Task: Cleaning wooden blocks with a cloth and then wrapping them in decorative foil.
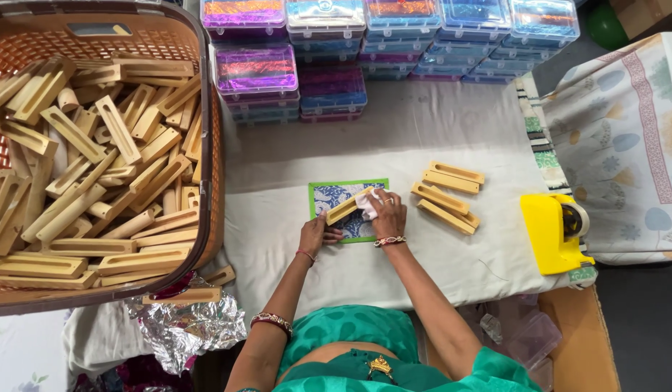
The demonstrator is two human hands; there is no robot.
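A slotted wooden block (343, 210) lies slanted on a small green-edged mat with a blue and white pattern (329, 193). My left hand (313, 234) pins the block's lower end to the mat. My right hand (386, 214) presses a crumpled white cloth (369, 204) against the block's upper end. To the right of the mat, several similar wooden blocks (446, 197) lie in a loose stack on the white cloth-covered surface (278, 239).
A big brown basket (209, 145) at left is heaped with wooden blocks. Stacks of clear plastic boxes (329, 43) stand at the back. A yellow tape dispenser (554, 232) sits at right. Crumpled foil (187, 327) lies near left, a patterned sheet (626, 138) far right.
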